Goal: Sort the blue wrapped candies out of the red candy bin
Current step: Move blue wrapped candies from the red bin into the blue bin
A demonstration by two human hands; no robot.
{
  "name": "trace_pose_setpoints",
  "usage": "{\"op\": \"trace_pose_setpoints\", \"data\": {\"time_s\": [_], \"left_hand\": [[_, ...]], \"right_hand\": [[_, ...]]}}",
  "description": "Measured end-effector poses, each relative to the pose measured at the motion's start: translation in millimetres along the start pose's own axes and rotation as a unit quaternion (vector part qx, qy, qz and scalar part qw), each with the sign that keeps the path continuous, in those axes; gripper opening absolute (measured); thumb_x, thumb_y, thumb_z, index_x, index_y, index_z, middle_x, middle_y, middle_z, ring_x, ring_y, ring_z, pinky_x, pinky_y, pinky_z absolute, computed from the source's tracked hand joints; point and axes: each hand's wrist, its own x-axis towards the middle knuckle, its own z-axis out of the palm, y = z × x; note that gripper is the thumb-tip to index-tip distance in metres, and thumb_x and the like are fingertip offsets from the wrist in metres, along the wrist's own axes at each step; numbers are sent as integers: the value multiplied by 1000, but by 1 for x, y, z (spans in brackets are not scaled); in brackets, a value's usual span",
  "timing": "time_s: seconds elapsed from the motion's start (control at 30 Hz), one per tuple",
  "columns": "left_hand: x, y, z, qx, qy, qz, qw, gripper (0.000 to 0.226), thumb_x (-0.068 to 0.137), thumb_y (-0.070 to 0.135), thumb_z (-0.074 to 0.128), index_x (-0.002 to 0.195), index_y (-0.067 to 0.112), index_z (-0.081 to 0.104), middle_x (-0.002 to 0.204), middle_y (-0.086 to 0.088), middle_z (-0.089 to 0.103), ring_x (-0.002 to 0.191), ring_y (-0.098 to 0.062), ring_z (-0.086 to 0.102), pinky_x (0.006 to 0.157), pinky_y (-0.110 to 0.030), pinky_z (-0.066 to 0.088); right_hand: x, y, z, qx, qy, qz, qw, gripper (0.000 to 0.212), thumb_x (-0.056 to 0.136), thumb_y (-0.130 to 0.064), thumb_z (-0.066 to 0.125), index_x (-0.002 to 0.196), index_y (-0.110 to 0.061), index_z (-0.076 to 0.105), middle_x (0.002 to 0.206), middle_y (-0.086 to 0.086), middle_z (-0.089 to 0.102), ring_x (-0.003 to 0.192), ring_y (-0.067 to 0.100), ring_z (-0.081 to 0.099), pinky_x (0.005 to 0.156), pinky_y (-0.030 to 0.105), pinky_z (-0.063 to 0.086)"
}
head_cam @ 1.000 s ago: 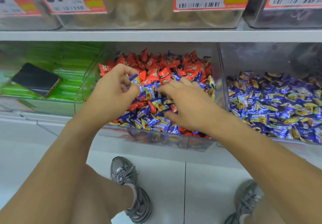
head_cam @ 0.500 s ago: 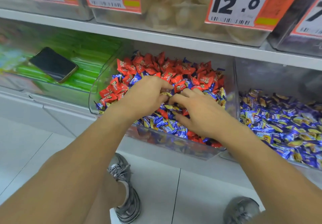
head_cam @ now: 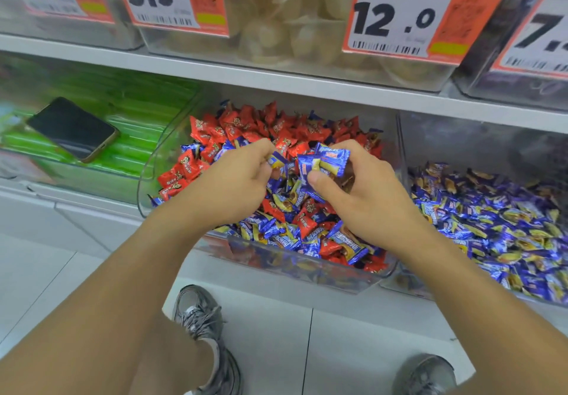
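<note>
Both hands over the middle of the clear red candy bin (head_cam: 147,185), above the mixed pile. Right hand (head_cam: 365,198): thumb and curled fingers pinch a small bunch of blue wrapped candies (head_cam: 322,164), raised just above the pile. Left hand (head_cam: 227,185): fingers curled, a blue-and-yellow wrapper (head_cam: 276,160) caught at the fingertips. Red candies (head_cam: 246,124) heaped toward the bin's back edge; more blue ones lie mixed with red along the front edge. Neighbouring bin (head_cam: 402,136) on the right holds blue candies only. A phone (head_cam: 72,129) rests on the green packs in the left-hand bin.
</note>
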Motion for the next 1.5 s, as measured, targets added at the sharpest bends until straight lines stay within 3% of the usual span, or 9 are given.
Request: {"op": "trace_pose_setpoints", "data": {"time_s": [0.13, 0.27, 0.37, 0.67, 0.87, 1.0, 1.17, 1.37, 1.5], "left_hand": [[7, 7, 6, 44, -37, 6, 998, 24, 102, 18, 41, 121, 24, 55, 72, 9, 49, 50, -2, 46, 49, -22, 32], [10, 7, 13, 110, -107, 39, 987, 52, 87, 43, 66, 134, 28, 52, 122, 3, 48, 101, -11, 54, 88, -29, 45], [14, 7, 25, 158, -123, 52, 978, 69, 77, 45, 77, 138, 29, 49, 126, 3, 44, 110, -16, 51, 89, -28, 41], [24, 11, 25, 112, -45, 46, 992, 52, 80, 31, 78, 130, 31, 61, 119, 5, 68, 83, -6, 53, 77, -19, 36], [24, 14, 24, 52, -6, 78, 996, 7, 82, 23, 74, 90, 24, 75, 61, -3, 60, 49, -12, 45, 51, -21, 40], [19, 17, 7, -96, 27, 52, 994, 7, 84, 16, 74, 89, 20, 73, 72, 5, 71, 62, -7, 64, 60, -19, 50], [22, 43, 11, -325, 38, -6, 945, 6, 95, 16, 60, 93, 20, 64, 78, -12, 60, 63, -20, 49, 57, -28, 42], [27, 104, 44, -291, 63, 66, 952, 10, 99, 25, 53, 89, 22, 54, 64, -4, 58, 49, -22, 57, 47, -33, 45], [35, 137, 67, -305, 63, 101, 945, 2, 98, 16, 55, 97, 15, 55, 71, -7, 61, 45, -15, 59, 46, -26, 48]], "right_hand": [[-2, -1, -5, -19, 39, 12, 999, 16, 92, -38, 61, 99, -25, 56, 64, -4, 65, 66, 7, 58, 59, 20, 44], [-3, 5, -22, -176, 54, -32, 982, 25, 93, -39, 58, 109, -20, 54, 63, -6, 61, 69, 22, 62, 67, 39, 49], [-4, 11, -30, -183, 60, -26, 981, 27, 93, -39, 60, 110, -19, 54, 63, -5, 62, 69, 27, 63, 68, 42, 50], [-17, 20, -36, -123, 39, 29, 991, 21, 90, -42, 63, 101, -26, 55, 62, -8, 63, 67, 9, 60, 66, 37, 50], [-24, 20, -34, -86, 64, 29, 994, 22, 89, -45, 63, 101, -27, 55, 66, -8, 66, 70, 5, 61, 68, 33, 49], [-29, 18, -41, -18, 96, 62, 993, 18, 89, -44, 64, 96, -30, 57, 73, -7, 68, 73, 6, 61, 71, 34, 50], [-36, 14, -54, 38, 115, 88, 989, 16, 91, -41, 64, 98, -28, 58, 80, -5, 70, 77, 9, 63, 75, 34, 52], [-42, 22, -78, 18, 116, 120, 986, 17, 93, -37, 62, 102, -24, 56, 85, -7, 70, 80, 7, 63, 71, 22, 47], [-43, 35, -108, -8, 58, 150, 987, 13, 94, -34, 60, 99, -23, 54, 77, -3, 68, 67, 12, 66, 66, 35, 52]]}}
